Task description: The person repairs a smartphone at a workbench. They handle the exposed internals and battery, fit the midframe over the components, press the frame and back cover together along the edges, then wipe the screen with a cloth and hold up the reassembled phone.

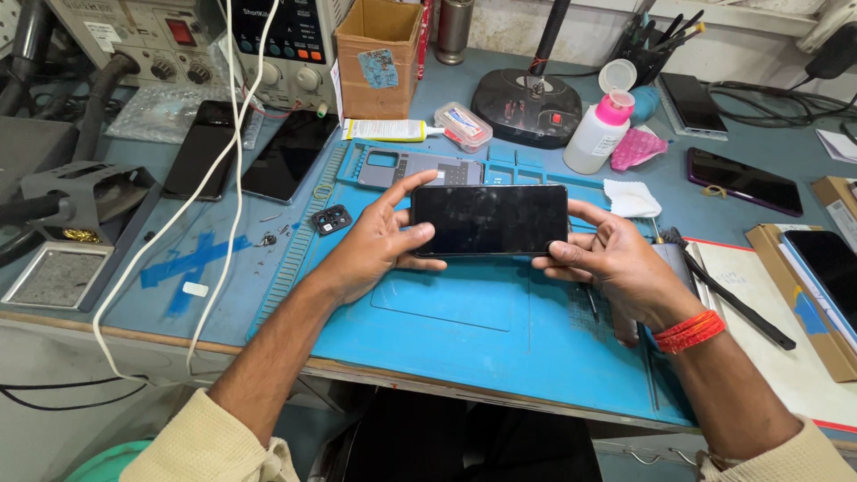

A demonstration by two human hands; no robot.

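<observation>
Two hands are seen over a blue work mat laid on the bench, and a black smartphone is held between them, lengthwise and screen up, above the mat's middle. At the far left a grey metal stand is set near the bench edge, with two white cables draped down past it. Two dark phones are laid side by side further back, just left of the mat. A small black camera module is placed on the mat's left edge, near the left hand. The phone's left end is gripped by that hand, the thumb pressed on the glass and the fingers curled over the top edge. Behind the phone a grey phone back cover is rested on the mat. The right end is clasped by the right hand, its fingers wrapped about the edge, and a red thread band is worn on that wrist. Further back a white bottle with a pink cap is stood beside a black lamp base. At the right a dark phone is laid flat, well apart from the hands.
</observation>
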